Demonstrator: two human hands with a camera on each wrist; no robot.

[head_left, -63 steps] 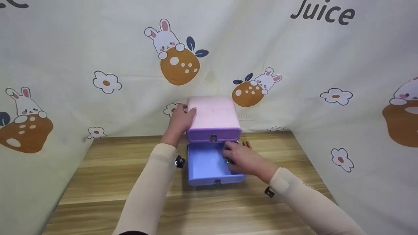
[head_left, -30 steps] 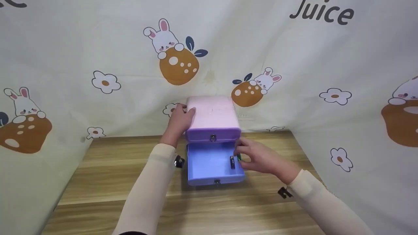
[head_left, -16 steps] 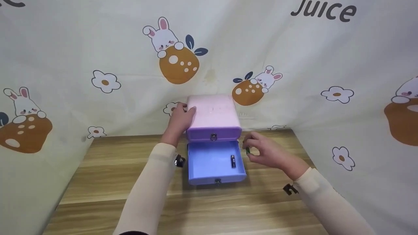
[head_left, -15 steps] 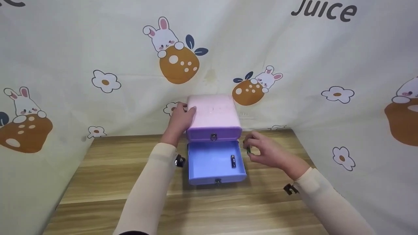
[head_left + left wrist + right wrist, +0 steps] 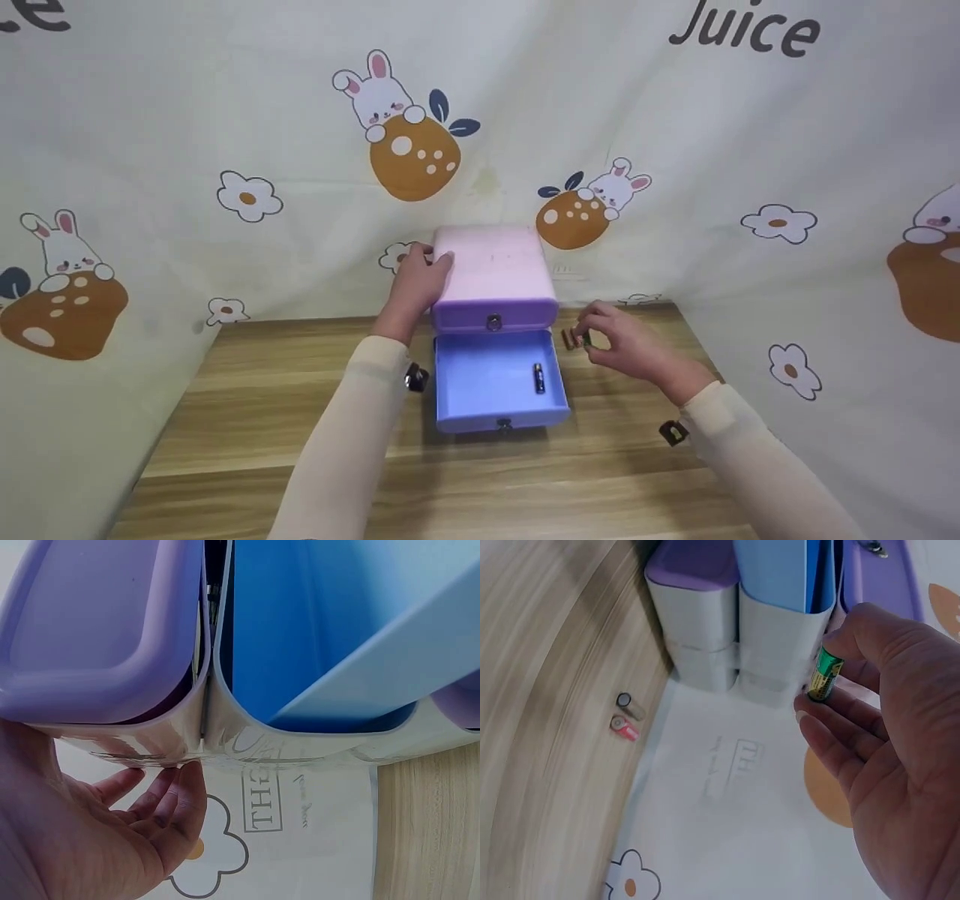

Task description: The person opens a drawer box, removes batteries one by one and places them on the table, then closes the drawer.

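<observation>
I find left grip (image 5: 418, 280) holding the drawer cabinet (image 5: 495, 264), right grip (image 5: 624, 345) pinching a green battery (image 5: 825, 676) that slackening could drop.

pale pink cabinet (image 5: 495, 262) wearing a purple drawer front (image 5: 461, 315), light blue drawer (image 5: 480, 375) showing at six o'clock, green-and-gold battery (image 5: 826, 675) gleaming at four o'clock, cream sleeves (image 5: 337, 435) showing, brown grain streaking the tabletop (image 5: 525, 487), orange fruits (image 5: 415, 172) and white rabbits (image 5: 375, 99) patterning the off-white backdrop (image 5: 600, 90)
</observation>
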